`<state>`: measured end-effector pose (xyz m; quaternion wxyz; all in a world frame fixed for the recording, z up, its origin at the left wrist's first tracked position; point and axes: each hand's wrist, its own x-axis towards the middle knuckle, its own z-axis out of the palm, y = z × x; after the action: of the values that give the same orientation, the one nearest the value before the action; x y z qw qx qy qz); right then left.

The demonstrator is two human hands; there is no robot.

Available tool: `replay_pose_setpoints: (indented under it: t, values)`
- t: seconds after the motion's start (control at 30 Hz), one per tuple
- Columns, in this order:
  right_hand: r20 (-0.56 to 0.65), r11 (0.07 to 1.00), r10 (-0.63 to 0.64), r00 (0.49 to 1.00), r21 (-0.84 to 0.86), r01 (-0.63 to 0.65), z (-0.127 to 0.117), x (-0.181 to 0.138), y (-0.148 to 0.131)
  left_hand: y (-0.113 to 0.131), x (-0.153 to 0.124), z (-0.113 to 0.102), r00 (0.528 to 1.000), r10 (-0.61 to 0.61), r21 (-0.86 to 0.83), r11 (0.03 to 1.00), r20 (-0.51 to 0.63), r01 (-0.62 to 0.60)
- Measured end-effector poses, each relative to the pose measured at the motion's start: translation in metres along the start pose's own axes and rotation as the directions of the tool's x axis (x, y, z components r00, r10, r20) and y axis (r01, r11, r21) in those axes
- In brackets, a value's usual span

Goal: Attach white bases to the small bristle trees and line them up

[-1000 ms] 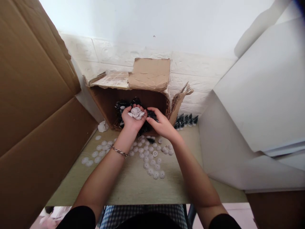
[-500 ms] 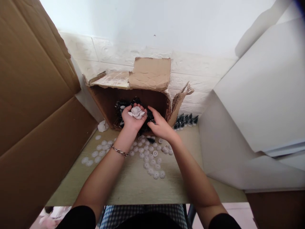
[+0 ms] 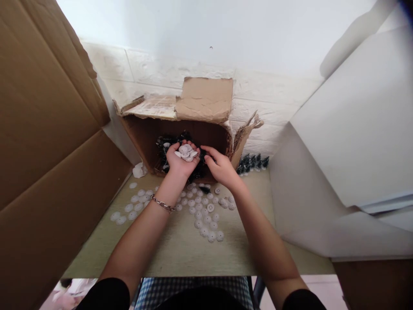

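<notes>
My left hand [image 3: 181, 161] is palm up and cupped round a small heap of white discs [image 3: 186, 152], held at the mouth of an open cardboard box [image 3: 145, 133] lying on its side. Inside the box is a pile of small black pieces [image 3: 167, 142]. My right hand [image 3: 220, 165] reaches in beside the left, fingers curled into the black pile; what they pinch is hidden. More white discs [image 3: 203, 213] lie scattered on the table [image 3: 180, 254] below both wrists. A bracelet [image 3: 162, 205] circles my left wrist.
A big brown cardboard sheet [image 3: 48, 150] leans along the left. White board panels [image 3: 348, 142] stand on the right. A row of small black pieces [image 3: 253, 162] stands right of the box. A white scrap [image 3: 138, 171] lies left of it.
My right hand has moved slightly deeper into the box and closer to the left hand. The left hand with its discs has barely shifted.
</notes>
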<state>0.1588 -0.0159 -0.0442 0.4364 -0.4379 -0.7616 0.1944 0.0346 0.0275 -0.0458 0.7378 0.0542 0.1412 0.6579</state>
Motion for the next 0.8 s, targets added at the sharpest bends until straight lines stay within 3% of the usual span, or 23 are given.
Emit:
replay_pose_setpoints:
  t: [0.17, 0.63, 0.8]
  values:
    - [-0.013, 0.998, -0.049, 0.999, -0.041, 0.048, -0.0013, -0.0006, 0.0000, -0.0020, -0.0010, -0.0002, 1.000, -0.009, -0.001, 1.000, -0.011, 0.009]
    - [0.028, 0.996, -0.005, 1.000, -0.091, 0.008, -0.0026, -0.0011, 0.0019, -0.0082, 0.0014, -0.0029, 1.000, 0.012, 0.025, 1.000, 0.003, -0.012]
    - [-0.041, 0.996, -0.032, 0.999, -0.079, 0.028, -0.0051, -0.0009, -0.0045, -0.0078, -0.0006, -0.0007, 1.000, -0.005, 0.021, 1.000, -0.004, 0.005]
